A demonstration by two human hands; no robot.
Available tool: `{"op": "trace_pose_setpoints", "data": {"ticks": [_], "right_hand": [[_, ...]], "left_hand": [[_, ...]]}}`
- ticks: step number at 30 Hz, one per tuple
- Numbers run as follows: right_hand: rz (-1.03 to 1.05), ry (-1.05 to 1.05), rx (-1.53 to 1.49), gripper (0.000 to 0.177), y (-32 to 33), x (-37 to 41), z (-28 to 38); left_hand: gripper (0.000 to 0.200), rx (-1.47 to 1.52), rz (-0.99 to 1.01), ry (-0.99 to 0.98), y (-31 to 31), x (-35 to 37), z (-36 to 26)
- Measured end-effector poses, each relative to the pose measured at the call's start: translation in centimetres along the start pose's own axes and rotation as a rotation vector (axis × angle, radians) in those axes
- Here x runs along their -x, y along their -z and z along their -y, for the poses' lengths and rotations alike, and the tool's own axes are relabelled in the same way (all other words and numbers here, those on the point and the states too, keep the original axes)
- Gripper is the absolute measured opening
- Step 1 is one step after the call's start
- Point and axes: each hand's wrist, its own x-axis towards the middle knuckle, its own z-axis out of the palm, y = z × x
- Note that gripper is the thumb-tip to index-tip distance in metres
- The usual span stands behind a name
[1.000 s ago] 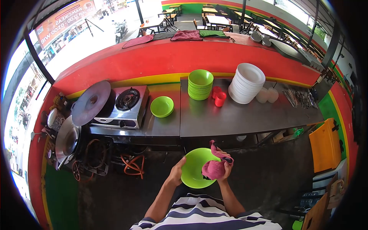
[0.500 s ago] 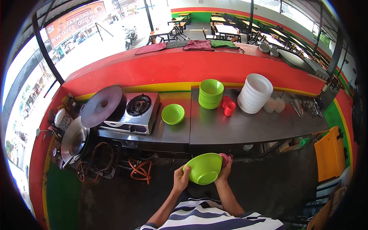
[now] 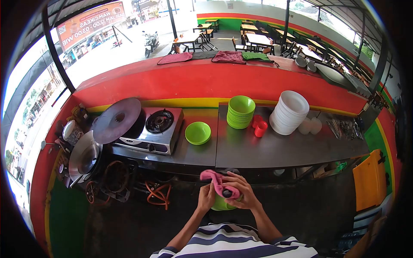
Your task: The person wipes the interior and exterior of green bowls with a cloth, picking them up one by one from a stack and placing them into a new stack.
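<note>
A green bowl (image 3: 222, 205) is in front of my body, mostly covered by my hands and a cloth. My left hand (image 3: 206, 198) is closed on the bowl's left side. My right hand (image 3: 241, 192) grips a bunched pink cloth (image 3: 215, 179) with dark patches, pressed over the bowl. Behind them, on the metal counter, a small set of green bowls (image 3: 198, 133) stands near the stove, and a taller stack of green bowls (image 3: 240, 112) stands farther right.
A gas stove (image 3: 155, 129) with a large metal lid (image 3: 117, 120) leaning on it is at the left, beside a wok (image 3: 86, 158). Red cups (image 3: 260, 128), stacked white plates (image 3: 289, 112) and cutlery (image 3: 344, 129) line the counter (image 3: 275, 150). An orange-yellow container (image 3: 370, 180) stands at right.
My right hand has brought the pink cloth from the bowl's right edge across over the bowl. The bowl has turned and is now largely hidden. The camera view has shifted slightly.
</note>
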Motion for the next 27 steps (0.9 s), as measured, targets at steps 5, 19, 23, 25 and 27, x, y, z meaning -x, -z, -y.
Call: {"op": "trace_pose_setpoints", "data": {"ticks": [5, 19, 23, 25, 27], "right_hand": [[0.090, 0.047, 0.046, 0.050, -0.5, 0.0, -0.1], [-0.382, -0.324, -0.284, 0.059, -4.2, 9.5, -3.1], [-0.385, -0.216, -0.041, 0.069, -5.2, 10.9, -1.8], [-0.397, -0.170, -0.007, 0.069, -5.3, 10.9, -0.6], [-0.371, -0.101, 0.093, 0.069, -5.3, 11.3, -0.3]], "left_hand": [[0.046, 0.097, 0.004, -0.039, 0.2, 0.5, 0.0], [0.055, 0.574, -0.477, 0.197, -1.0, 0.3, -2.2], [0.055, 0.590, -0.523, 0.229, -2.4, 0.9, -1.4], [0.055, 0.563, -0.541, 0.231, -3.5, 1.4, -1.7], [0.055, 0.532, -0.525, 0.239, -4.2, 2.0, -1.6]]}}
